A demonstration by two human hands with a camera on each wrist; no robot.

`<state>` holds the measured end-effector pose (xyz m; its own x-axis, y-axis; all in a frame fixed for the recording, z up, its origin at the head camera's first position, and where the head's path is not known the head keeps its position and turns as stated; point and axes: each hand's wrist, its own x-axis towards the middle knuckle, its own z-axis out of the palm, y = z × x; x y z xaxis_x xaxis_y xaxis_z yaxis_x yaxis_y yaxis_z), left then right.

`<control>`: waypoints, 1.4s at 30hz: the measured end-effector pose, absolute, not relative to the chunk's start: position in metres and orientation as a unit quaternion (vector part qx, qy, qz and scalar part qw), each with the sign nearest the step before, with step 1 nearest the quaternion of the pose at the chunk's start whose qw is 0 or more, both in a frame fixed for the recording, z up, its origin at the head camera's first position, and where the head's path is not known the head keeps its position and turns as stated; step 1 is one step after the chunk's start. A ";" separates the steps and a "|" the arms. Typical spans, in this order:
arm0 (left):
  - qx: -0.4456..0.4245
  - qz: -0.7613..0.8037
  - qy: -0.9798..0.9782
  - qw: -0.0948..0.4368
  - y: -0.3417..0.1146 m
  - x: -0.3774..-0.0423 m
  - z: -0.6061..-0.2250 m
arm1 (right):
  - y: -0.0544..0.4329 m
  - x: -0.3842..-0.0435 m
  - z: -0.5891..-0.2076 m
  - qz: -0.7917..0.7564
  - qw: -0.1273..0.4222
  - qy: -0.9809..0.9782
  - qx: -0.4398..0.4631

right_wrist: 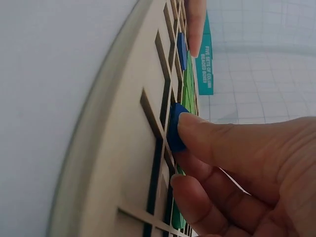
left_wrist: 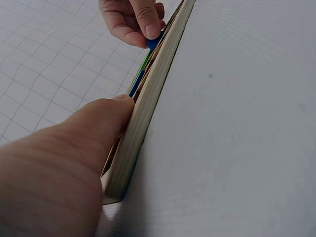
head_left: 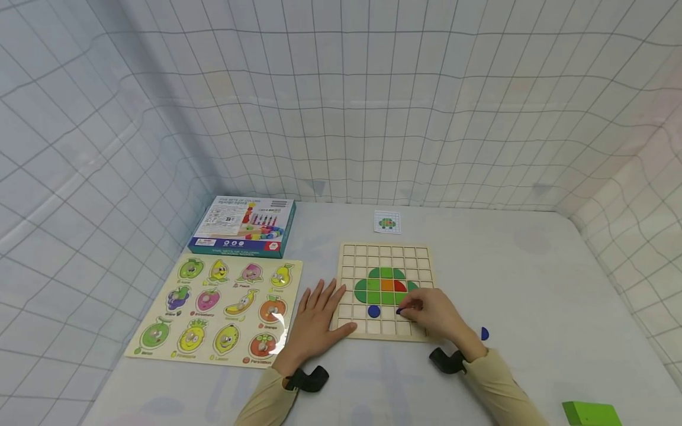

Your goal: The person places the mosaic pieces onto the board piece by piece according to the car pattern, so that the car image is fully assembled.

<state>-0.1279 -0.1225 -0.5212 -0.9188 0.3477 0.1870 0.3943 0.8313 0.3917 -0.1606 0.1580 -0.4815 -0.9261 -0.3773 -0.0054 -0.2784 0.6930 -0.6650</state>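
Thumb and fingers of my right hand [head_left: 438,315] pinch a small blue puzzle piece [right_wrist: 175,131] over the lower right part of a wooden grid board [head_left: 383,338]. In the right wrist view, the piece's edge is right at the grid slats. My left hand [head_left: 315,326] lies spread at the board's left side, fingers straight, its thumb at the near left corner. Green pieces [head_left: 380,297], an orange square [head_left: 386,285] and a red piece [head_left: 399,286] sit in the grid. Below them lies a blue round shape [head_left: 374,311].
Another blue piece [head_left: 484,333] lies right of the board. Behind the board is a pattern card [head_left: 387,222]. A fruit puzzle board [head_left: 212,322] and a bead game box [head_left: 242,226] stand to the left. One green block [head_left: 591,413] is at the near right.
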 end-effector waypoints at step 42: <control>-0.195 -0.217 -0.955 0.057 -0.123 -0.128 -0.521 | 0.230 -0.136 -0.459 -0.295 0.020 0.950 -0.100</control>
<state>-0.1278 -0.1227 -0.5210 -0.9172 0.3486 0.1928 0.3977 0.8296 0.3918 -0.1359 0.2298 -0.4594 -0.9791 -0.2024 0.0208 -0.1785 0.8056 -0.5650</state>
